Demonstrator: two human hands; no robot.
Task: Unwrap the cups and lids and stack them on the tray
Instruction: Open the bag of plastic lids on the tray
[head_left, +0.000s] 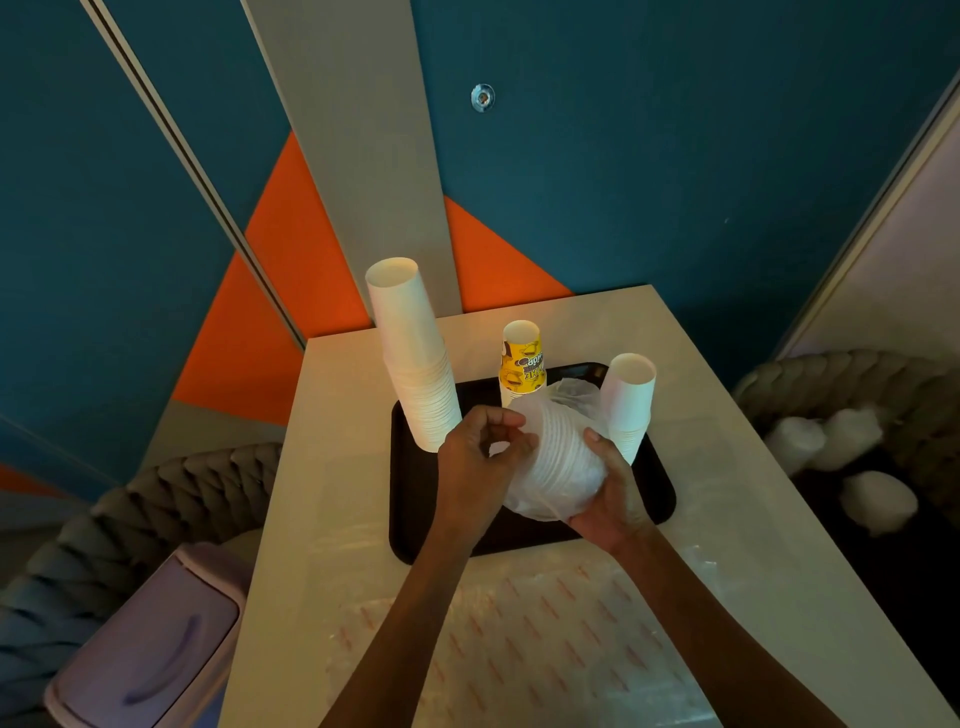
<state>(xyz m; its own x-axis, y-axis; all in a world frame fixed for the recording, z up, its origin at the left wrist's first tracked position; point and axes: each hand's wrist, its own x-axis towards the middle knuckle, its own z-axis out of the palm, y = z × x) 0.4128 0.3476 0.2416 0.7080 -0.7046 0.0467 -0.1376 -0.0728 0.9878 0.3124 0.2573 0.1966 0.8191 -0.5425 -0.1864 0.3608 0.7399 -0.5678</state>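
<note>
Above the black tray (415, 519), the right hand (613, 499) curls around the wrapped stack of white lids (558, 457) while the left hand (475, 457) pinches its thin plastic wrap (574, 392), which looks light, slippery and easily crushed, so holding the stack's sides seems safest.

A café-like lounge: teal-and-orange wall panels (675, 182), braided seats (130, 519), paper cups (410, 358) on a tray (410, 519).

text | yellow cup (522, 364) | inverted printed lettering, too blurred to read
</note>
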